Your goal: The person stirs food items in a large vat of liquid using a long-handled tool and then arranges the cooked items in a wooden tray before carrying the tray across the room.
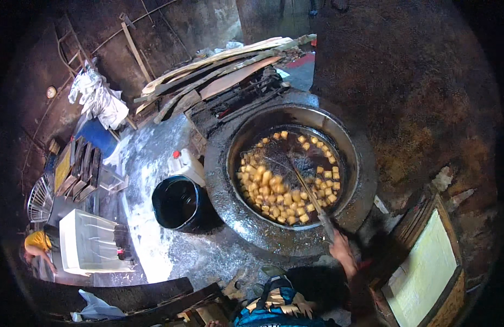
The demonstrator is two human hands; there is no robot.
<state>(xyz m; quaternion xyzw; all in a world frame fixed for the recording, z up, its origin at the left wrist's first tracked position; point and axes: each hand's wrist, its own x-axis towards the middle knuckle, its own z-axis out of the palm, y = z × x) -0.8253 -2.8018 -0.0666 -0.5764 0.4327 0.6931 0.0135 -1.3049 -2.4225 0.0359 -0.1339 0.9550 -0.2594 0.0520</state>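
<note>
A long, thin wooden-handled stirring tool [309,192] slanted down into a large, round, blackened metal frying pan [354,163], its far end resting among the floating food so that the person could work from the rim and keep clear of the hot oil; the person's right hand [342,252] was clenched around the near end of the handle, just outside the pan's lower right edge; the left hand did not show anywhere in the view, so its grip could not be told; dozens of small golden-yellow fried cubes [273,196] crowded the near and left part of the dark oil, a few scattered toward the far side; the pan sat sunk in a thick, soot-grey ring of masonry [219,180], which held it steady at working height; just left of that ring stood a black round plastic bucket [178,203], and touching its far side a white plastic jug with a red cap [186,164], both within easy reach of the pan; behind the stove lay a stack of long rough wooden planks [219,71], near enough to feed a fire; further left a white rectangular plastic tub [91,242] sat on the wet, pale-streaked floor; at the lower right a wooden-framed tray holding a pale flat slab [423,272] waited beside the person; at the far left edge another person in a yellow top [36,242] bent low, well apart from the pan.
</note>
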